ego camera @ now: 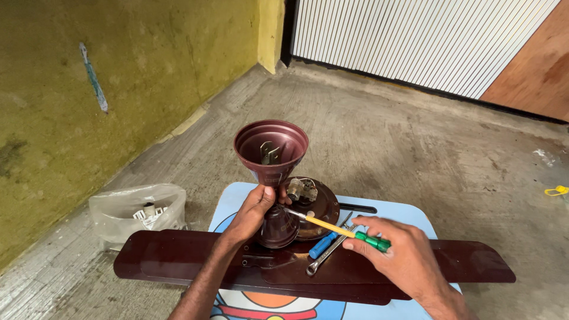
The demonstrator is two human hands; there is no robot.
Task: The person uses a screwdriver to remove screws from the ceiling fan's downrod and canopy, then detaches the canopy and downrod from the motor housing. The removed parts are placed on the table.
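Left hand [252, 208] is gripping the neck of the maroon canopy cup [271, 148], holding it upright over the fan motor housing [314, 207]. Right hand [397, 252] is pinching the green-and-yellow screwdriver [338, 228], tip touching the rod under the cup. Blue-handled screwdriver [323, 244] and spanner [326, 255] are lying on the dark fan blades [178, 258], across a small blue table [243, 192]. Plastic bag [139, 210] is sitting on the floor, left.

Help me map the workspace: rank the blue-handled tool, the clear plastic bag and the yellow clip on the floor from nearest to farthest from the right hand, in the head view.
1. Blue-handled tool: just left of the right hand, lying on the dark maroon fan blade.
2. Yellow clip: far right on the concrete floor.
3. Clear plastic bag: far left, beside the yellow-green wall.
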